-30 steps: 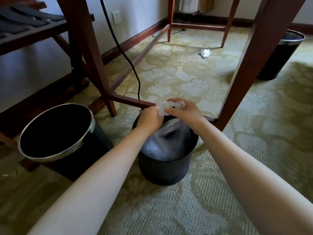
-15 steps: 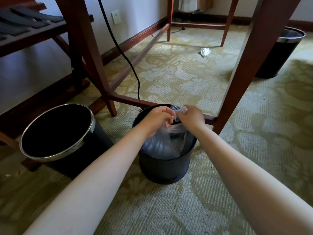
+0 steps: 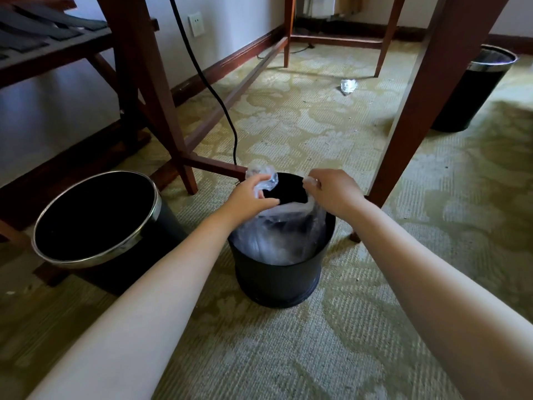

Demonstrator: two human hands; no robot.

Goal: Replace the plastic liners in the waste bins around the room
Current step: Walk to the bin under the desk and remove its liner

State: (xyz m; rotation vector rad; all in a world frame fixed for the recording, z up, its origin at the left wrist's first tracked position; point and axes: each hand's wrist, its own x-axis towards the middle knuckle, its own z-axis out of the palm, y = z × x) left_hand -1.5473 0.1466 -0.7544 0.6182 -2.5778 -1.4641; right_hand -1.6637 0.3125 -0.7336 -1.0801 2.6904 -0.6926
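A small black plastic bin stands on the carpet in front of me. A clear plastic liner hangs inside it, its mouth pulled open above the rim. My left hand grips a bunched part of the liner's edge on the left. On the right, my right hand pinches the opposite edge. The liner's lower part is down inside the bin.
A larger black bin with a metal rim stands unlined at the left. Another black bin stands far right. Wooden desk legs and a crossbar sit just behind. A black cable hangs down. A crumpled scrap lies on the carpet.
My hands were together at the liner's top; now they have moved apart, spreading the liner's mouth open over the small bin.
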